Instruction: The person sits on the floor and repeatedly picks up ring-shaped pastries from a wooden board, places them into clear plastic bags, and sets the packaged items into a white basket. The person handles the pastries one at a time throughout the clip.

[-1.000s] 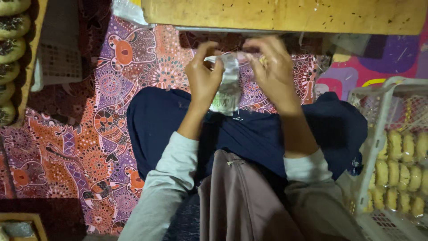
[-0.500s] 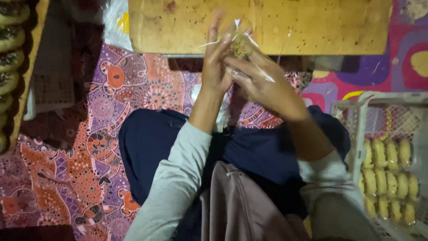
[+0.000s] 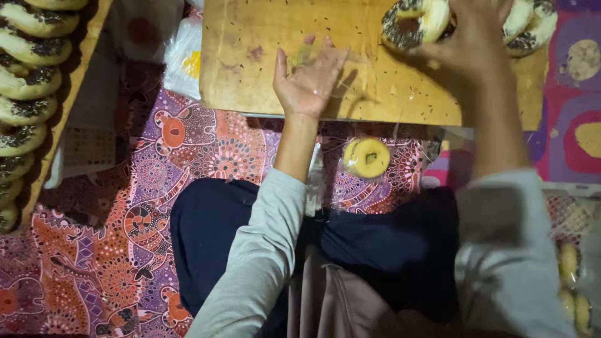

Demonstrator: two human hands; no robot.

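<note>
Left of the left grip (image 3: 310, 78) the wooden table (image 3: 250, 56) lies bare and passable. Around the right grip (image 3: 472, 37), seeded doughnuts (image 3: 413, 22) crowd the table's far corner, blocking that side.

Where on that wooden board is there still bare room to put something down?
The wooden board is bare on its left half, between its left edge and the left hand. The top right corner is crowded: the right hand grasps a seeded ring-shaped bread beside others.
</note>
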